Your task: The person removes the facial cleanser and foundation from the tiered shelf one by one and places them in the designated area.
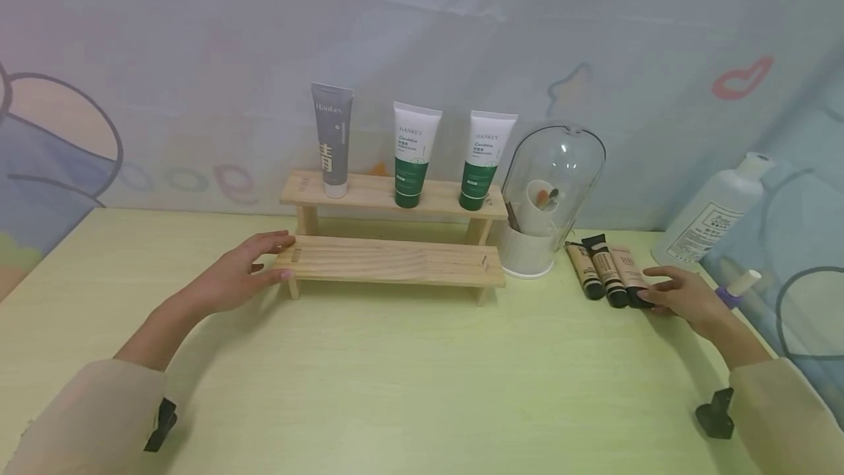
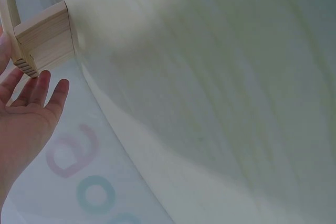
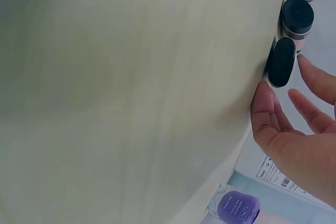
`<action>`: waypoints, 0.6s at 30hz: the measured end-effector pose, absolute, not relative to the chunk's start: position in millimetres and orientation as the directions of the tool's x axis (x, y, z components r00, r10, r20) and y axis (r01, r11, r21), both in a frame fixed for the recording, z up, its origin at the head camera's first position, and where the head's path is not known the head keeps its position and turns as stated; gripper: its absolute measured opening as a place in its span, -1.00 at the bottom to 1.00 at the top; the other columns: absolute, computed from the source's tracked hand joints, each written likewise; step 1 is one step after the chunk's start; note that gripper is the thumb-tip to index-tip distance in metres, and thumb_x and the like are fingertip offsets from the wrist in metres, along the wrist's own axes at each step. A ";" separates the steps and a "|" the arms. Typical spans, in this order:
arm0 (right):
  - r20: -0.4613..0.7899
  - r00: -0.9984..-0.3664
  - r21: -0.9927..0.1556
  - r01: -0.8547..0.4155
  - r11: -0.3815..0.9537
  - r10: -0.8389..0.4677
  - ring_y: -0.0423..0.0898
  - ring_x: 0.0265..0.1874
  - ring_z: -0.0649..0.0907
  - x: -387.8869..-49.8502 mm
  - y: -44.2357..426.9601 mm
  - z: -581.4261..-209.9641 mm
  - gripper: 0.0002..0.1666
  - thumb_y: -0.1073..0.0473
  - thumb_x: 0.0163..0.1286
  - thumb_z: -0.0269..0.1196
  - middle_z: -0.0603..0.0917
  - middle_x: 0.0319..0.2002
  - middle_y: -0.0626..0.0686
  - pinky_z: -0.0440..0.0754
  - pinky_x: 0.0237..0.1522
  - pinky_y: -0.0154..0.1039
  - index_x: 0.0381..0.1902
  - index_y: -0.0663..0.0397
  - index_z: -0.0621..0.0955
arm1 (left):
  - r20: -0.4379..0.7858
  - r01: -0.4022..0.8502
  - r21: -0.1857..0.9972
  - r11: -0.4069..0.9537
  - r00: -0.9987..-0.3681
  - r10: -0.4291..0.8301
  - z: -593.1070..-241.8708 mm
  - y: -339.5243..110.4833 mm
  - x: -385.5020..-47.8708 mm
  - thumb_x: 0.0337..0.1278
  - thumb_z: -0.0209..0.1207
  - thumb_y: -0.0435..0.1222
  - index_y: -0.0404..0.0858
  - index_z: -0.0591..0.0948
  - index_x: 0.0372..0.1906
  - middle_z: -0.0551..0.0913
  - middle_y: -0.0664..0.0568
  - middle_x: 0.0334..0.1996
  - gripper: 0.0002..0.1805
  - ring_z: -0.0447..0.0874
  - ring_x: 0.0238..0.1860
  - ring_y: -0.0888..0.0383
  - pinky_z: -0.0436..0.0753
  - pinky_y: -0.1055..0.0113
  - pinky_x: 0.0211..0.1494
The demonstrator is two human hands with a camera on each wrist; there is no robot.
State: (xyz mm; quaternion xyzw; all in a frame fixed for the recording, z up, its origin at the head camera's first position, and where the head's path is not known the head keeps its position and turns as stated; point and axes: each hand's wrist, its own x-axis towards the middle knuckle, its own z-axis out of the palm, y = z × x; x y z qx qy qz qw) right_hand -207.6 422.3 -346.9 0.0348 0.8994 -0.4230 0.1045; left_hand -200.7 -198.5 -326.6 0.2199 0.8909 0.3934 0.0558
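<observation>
My left hand (image 1: 240, 270) touches the left end of a two-tier wooden display rack (image 1: 389, 259), its fingers loosely extended and its thumb at the front edge. In the left wrist view the fingers (image 2: 39, 90) meet the end of the lower board (image 2: 23, 61). Far to the right, my right hand (image 1: 686, 299) pinches the black cap of a pale beige squeeze tube (image 1: 628, 267). That tube lies flat beside two more beige tubes with black caps (image 1: 603, 266). Seen from the right wrist, thumb and forefinger sit either side of the cap (image 3: 282, 62).
A grey tube (image 1: 334, 138) and two green-and-white tubes (image 1: 412, 156) stand on the upper tier. Right of the rack is a clear dome holder (image 1: 527, 251) with brushes. A white bottle (image 1: 712, 211) and a purple nail polish bottle (image 3: 237, 206) stand near the right wall.
</observation>
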 end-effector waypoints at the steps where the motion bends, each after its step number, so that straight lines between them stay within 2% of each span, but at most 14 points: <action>1: -0.215 -0.976 -0.757 0.148 0.636 -0.028 -0.25 -0.39 0.57 -207.2 422.7 -347.1 -0.25 0.23 0.34 0.14 0.25 0.07 0.60 0.63 -0.31 -0.28 0.26 0.58 0.07 | 0.075 0.350 0.725 0.593 -0.896 0.437 -326.7 -198.7 -200.5 0.25 0.07 -0.27 -0.49 0.16 0.30 0.09 -0.34 0.29 -0.37 0.11 0.25 -0.28 0.22 -0.20 0.21; 10: -0.175 -0.983 -0.762 0.101 0.640 -0.053 -0.19 -0.40 0.61 -202.8 422.7 -340.6 -0.31 0.23 0.36 0.10 0.42 -0.06 0.40 0.64 -0.29 -0.24 0.22 0.62 0.10 | 0.075 0.348 0.731 0.587 -0.896 0.437 -326.8 -200.0 -199.9 0.26 0.07 -0.23 -0.46 0.17 0.30 0.07 -0.32 0.31 -0.37 0.09 0.26 -0.28 0.20 -0.18 0.23; 18: -0.130 -0.988 -0.729 0.040 0.683 -0.081 -0.27 -0.36 0.61 -199.6 422.3 -330.7 -0.39 0.30 0.37 0.06 0.49 -0.11 0.33 0.65 -0.28 -0.22 0.22 0.60 0.14 | 0.087 0.364 0.730 0.578 -0.889 0.450 -327.3 -200.0 -200.3 0.26 0.07 -0.20 -0.46 0.15 0.31 0.09 -0.33 0.30 -0.36 0.10 0.26 -0.28 0.21 -0.19 0.22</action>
